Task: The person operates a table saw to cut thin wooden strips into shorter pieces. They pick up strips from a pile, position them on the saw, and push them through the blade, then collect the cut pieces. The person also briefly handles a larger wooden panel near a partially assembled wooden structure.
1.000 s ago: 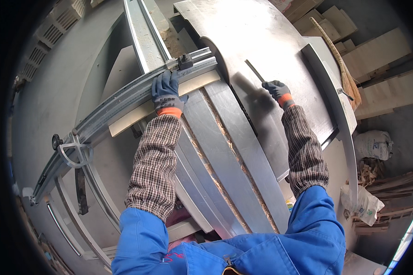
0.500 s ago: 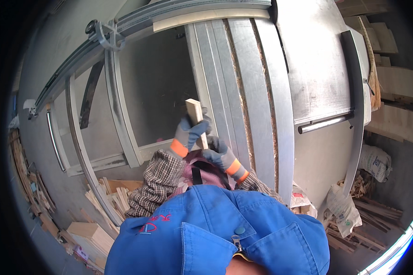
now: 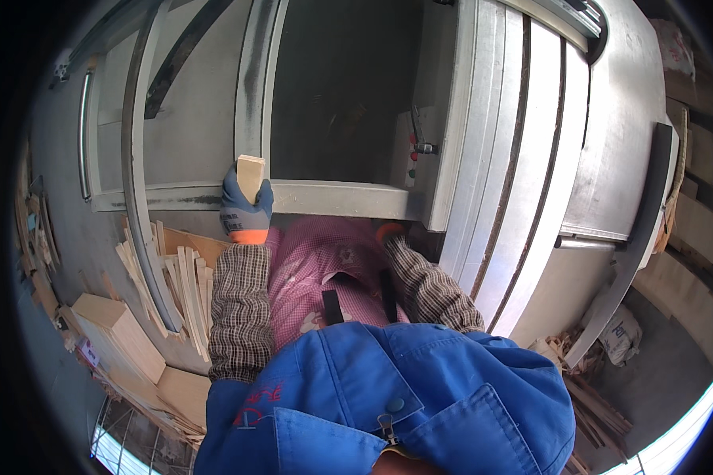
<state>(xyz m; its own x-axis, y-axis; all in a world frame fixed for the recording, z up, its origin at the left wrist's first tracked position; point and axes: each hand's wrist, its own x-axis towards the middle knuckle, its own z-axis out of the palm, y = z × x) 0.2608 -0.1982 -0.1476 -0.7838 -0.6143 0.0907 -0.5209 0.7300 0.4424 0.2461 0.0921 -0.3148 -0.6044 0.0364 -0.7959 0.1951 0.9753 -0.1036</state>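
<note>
Head view only. Left hand [image 3: 244, 207] in a blue glove with an orange cuff, forearm in a checked sleeve running straight up from the lower edge, wrist roughly in line with the forearm. Fingers wrapped closed around a small pale wooden block [image 3: 250, 176]; the block stands about upright, its top end sticking out above the glove, lower part hidden in the grip. Block sits right against the front lip of the grey metal machine frame [image 3: 325, 198], at the bottom edge of the dark opening [image 3: 341, 87]; can't tell whether it touches the lip. Right hand [image 3: 388, 231]: only a bit of the orange cuff shows, glove tucked under the frame edge, so open or closed can't be told, nor whether it holds anything. Right forearm, same checked sleeve, angles up and inward from the elbow at the blue jacket [image 3: 388, 396]. Pink checked fabric [image 3: 325, 269] lies between the two forearms. Long silver metal slats [image 3: 523, 174] run diagonally just right of the right arm. Left of the left arm: a pile of thin wood strips [image 3: 174, 277] and a larger wooden block [image 3: 123, 332] on the floor.
</note>
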